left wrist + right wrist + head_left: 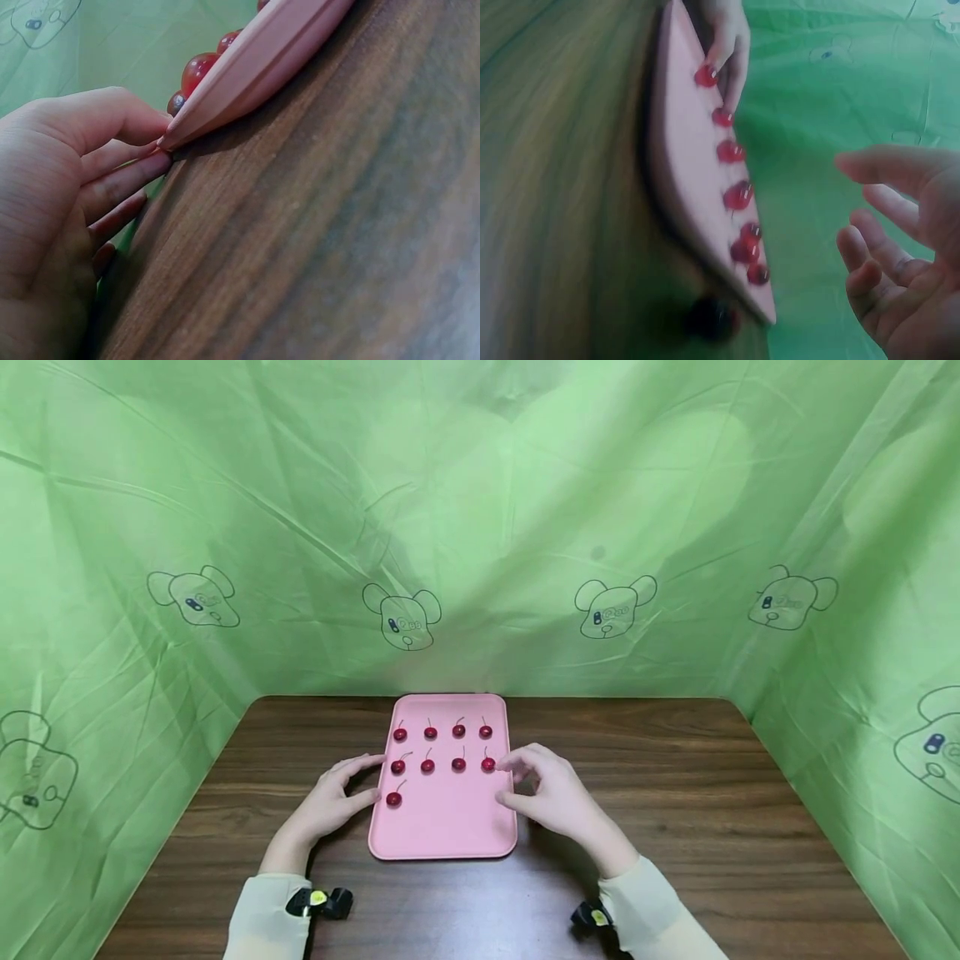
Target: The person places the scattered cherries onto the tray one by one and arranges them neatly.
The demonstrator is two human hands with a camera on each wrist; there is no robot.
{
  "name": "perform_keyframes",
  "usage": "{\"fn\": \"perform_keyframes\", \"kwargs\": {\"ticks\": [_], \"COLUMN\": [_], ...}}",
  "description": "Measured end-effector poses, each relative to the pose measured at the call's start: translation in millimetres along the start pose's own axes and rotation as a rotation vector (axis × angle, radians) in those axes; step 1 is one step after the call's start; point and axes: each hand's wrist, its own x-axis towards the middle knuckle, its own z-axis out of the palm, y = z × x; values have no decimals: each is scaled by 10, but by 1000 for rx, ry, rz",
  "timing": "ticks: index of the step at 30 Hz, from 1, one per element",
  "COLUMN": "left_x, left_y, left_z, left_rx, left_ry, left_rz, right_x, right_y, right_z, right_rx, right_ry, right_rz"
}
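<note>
A: Start big. What surrounds the work?

B: A green cloth backdrop [480,527] printed with cartoon mouse heads, hung behind and at both sides of a dark wooden worktop [675,793].

A: And on it?

B: A pink rectangular tray [450,827] at the middle, its long axis running away from the person, short edges near and far. Nine cherries [427,766] sit on it in rows: four across the far row, four in the next, one alone at the left of the third. Most stems point away from the person, some leaning right.

A: The hands?

B: The left hand [330,802] lies at the tray's left edge; the left wrist view shows its fingertips [154,163] touching the rim, fingers fairly straight, holding nothing. The right hand [551,793] hovers at the right edge, fingers loosely bent and apart, its grip empty, nearest the last cherry [488,764] of the second row.

A: How to place well here?

B: I'd judge: steady the tray with the left, keep the spacing even, and set each cherry down gently so it doesn't roll.
</note>
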Motion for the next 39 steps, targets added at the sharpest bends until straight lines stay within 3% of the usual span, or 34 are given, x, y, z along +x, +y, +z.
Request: {"fn": "perform_keyframes", "kwargs": {"ticks": [14, 27, 39], "left_x": [-2, 4, 11], "left_y": [-5, 12, -2], "left_z": [-9, -31, -4], "left_rx": [4, 13, 12], "left_ry": [10, -12, -17], "left_rz": [14, -9, -12], "right_x": [-400, -462, -474], "right_y": [405, 482, 565], "right_z": [-289, -356, -301], "right_rx": [-80, -59, -27], "right_ry": [-22, -150, -151], "right_rz": [1, 33, 83]}}
